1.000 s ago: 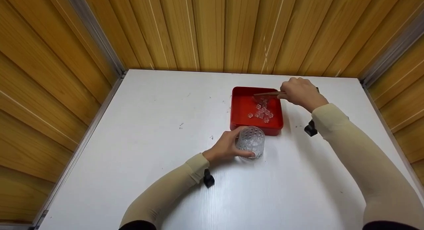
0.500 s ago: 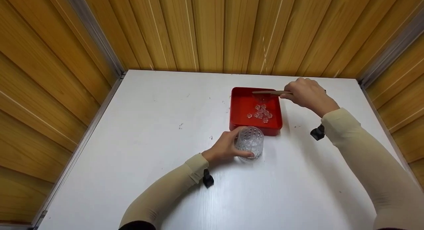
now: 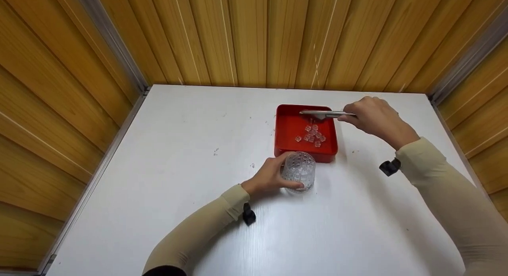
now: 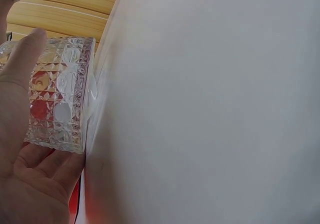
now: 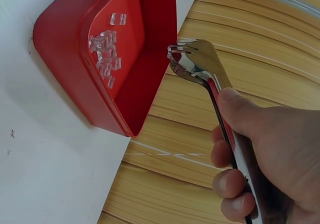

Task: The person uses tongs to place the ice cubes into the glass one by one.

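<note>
My left hand (image 3: 274, 176) grips a clear cut-glass tumbler (image 3: 300, 170), thumb on the near side. The tumbler stands upright on the white table, in front of a square red box (image 3: 279, 135). Inside the box lies a loose cluster of clear cubes (image 3: 312, 136). My right hand (image 3: 375, 117) holds metal tongs (image 3: 325, 113) over the box's far right part. In the right wrist view, the fingers wrap the handle of the tongs (image 5: 227, 114), whose toothed tips are nearly together. A small clear piece seems to sit at those tips, but it is hard to make out.
The white table (image 3: 178, 157) carries small dark marks. Wood-grain panels (image 3: 246, 37) stand behind it and at both sides, with metal posts (image 3: 115, 37) at the corners. The tumbler is close to the box's front wall.
My right hand has shifted right and a little nearer, and the tongs have risen away from the cubes. The left hand and tumbler have stayed in place.
</note>
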### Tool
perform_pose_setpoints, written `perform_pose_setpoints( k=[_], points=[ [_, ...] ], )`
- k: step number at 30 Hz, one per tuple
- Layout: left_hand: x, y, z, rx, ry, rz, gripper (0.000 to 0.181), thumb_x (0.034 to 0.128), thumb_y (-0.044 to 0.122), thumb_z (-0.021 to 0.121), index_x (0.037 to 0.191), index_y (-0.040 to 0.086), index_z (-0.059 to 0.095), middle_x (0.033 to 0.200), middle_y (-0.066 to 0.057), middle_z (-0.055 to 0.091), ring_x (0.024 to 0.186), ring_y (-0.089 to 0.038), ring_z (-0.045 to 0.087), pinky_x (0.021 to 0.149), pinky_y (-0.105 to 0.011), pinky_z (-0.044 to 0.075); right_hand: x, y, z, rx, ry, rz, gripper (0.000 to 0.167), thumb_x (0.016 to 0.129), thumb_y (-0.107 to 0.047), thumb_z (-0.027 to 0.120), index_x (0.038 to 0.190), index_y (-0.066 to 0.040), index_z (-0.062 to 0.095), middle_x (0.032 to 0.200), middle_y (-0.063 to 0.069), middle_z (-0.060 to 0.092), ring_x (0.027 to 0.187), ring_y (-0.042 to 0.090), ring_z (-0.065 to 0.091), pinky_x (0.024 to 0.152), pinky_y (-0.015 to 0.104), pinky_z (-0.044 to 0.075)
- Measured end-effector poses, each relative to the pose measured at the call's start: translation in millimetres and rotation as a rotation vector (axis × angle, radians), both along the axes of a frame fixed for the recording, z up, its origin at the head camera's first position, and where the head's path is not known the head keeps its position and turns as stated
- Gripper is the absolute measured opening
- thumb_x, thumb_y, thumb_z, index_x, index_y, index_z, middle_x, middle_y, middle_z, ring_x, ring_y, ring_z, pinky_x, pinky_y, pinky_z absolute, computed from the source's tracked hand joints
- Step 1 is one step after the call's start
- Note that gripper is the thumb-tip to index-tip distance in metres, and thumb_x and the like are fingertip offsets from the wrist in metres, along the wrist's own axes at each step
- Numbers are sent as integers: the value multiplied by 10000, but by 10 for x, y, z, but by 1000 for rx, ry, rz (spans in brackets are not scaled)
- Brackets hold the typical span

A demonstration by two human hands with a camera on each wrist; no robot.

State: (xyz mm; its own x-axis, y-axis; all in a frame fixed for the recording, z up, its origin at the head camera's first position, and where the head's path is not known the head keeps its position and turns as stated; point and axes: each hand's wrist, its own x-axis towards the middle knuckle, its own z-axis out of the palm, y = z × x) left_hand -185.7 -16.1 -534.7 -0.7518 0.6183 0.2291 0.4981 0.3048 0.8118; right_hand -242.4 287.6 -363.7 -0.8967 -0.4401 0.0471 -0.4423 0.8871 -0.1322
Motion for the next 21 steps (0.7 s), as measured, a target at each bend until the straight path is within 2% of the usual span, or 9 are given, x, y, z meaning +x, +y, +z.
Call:
perform_pose_setpoints(
  k=[8, 15, 21],
  points=[
    [-1, -8, -11, 11, 32, -11, 841, 759, 394, 924, 1462, 184, 513, 1293, -5, 680, 1106, -106, 640, 963, -262, 522, 226, 6, 33, -37, 66, 49, 124, 938, -233, 773, 922, -110, 767, 670, -20, 628, 587, 165, 493, 528, 325, 395],
    [-8, 1, 5, 8, 20, -13, 848, 766, 405, 918, 1476, 194, 506, 1334, 7, 659, 1136, -118, 626, 990, -271, 511, 409, -38, 62, -34, 87, 81, 96, 919, -205, 794, 896, -122, 752, 659, -44, 617, 581, 144, 484, 522, 299, 406],
    [16, 8, 7, -4, -3, -13, 839, 773, 419, 908, 1478, 210, 503, 1326, 22, 657, 1121, -101, 612, 989, -257, 507, 566, -68, 52, -56, 128, 157, 109, 904, -177, 807, 864, -115, 727, 634, -51, 577, 553, 122, 450, 502, 278, 387]
  ],
)
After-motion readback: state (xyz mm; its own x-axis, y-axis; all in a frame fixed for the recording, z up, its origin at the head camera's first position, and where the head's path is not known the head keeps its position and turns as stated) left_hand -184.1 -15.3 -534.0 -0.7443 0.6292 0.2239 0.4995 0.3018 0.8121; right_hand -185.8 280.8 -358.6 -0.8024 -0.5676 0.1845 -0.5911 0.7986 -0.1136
